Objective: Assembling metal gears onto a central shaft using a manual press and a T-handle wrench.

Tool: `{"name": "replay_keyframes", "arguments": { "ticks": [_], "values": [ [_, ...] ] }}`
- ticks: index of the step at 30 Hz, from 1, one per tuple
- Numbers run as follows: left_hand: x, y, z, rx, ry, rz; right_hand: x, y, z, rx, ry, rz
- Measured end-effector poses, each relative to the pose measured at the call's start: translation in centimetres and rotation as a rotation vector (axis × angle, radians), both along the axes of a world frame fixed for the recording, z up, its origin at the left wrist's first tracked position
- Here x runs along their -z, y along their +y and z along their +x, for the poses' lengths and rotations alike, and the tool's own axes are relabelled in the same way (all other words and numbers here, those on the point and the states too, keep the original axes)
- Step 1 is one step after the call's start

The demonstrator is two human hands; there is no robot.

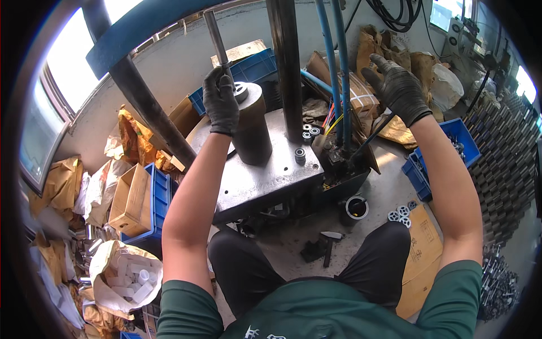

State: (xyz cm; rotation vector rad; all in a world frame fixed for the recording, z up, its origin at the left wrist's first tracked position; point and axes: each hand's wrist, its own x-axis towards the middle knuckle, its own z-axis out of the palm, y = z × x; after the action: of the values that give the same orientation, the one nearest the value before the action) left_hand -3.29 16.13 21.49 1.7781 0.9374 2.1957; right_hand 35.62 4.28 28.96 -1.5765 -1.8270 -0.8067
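My left hand (221, 101), in a dark grey glove, is curled at a slim vertical metal rod (217, 37), with fingers and thumb closed about its lower end. Directly beside it stands a thick dark cylinder (252, 133) on a steel press table (254, 183). On the cylinder's top sits a light spoked wheel (240, 90), partly hidden by the hand. My right hand (398, 87), gloved too, is raised with fingers apart. Its palm is nearest the upper end of a dark lever (372, 135); whether they touch is hidden.
Small round metal parts (300, 153) stand on the table's right side. A blue bin (451, 147) of metal pieces is at right. A hammer (329, 246) and a black pot (355, 210) are on the floor. A sack (121, 302) of white plastic pieces is at left.
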Motion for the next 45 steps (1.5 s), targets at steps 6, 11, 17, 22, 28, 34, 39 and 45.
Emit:
{"name": "replay_keyframes", "arguments": {
  "ticks": [6, 11, 17, 22, 28, 34, 39, 45],
  "values": [
    [8.8, -7.2, 5.3, -0.020, 0.652, 0.106, -1.7, -0.9, -1.3, 0.053, 0.180, -0.242],
    [16.6, -7.1, 7.8, -0.038, 1.035, -0.165, -2.1, -0.1, -1.4, 0.127, 0.158, -0.353],
    [18.6, -6.3, 9.1, -0.160, 1.215, -0.290, -1.3, -0.7, -0.5, 0.085, 0.218, -0.308],
    [19.9, -7.4, 8.2, -0.161, 1.005, -0.203, -1.8, -1.4, -1.2, 0.113, 0.163, -0.316],
    [20.6, -14.1, 8.2, 0.040, 0.601, -0.363, -1.5, -2.2, -0.5, 0.115, 0.134, -0.334],
    [21.4, -20.6, 8.0, 0.625, -0.115, -0.913, 0.8, -6.4, -0.7, -0.001, 0.052, -0.150],
    [19.1, -25.0, 8.2, 0.839, -0.372, -1.100, 4.3, -15.6, -1.2, -0.111, -0.167, -0.218],
    [15.0, -27.2, 8.6, 0.860, -0.119, -0.946, 10.2, -24.3, -7.7, -0.538, -0.033, -0.209]
  ]
}}
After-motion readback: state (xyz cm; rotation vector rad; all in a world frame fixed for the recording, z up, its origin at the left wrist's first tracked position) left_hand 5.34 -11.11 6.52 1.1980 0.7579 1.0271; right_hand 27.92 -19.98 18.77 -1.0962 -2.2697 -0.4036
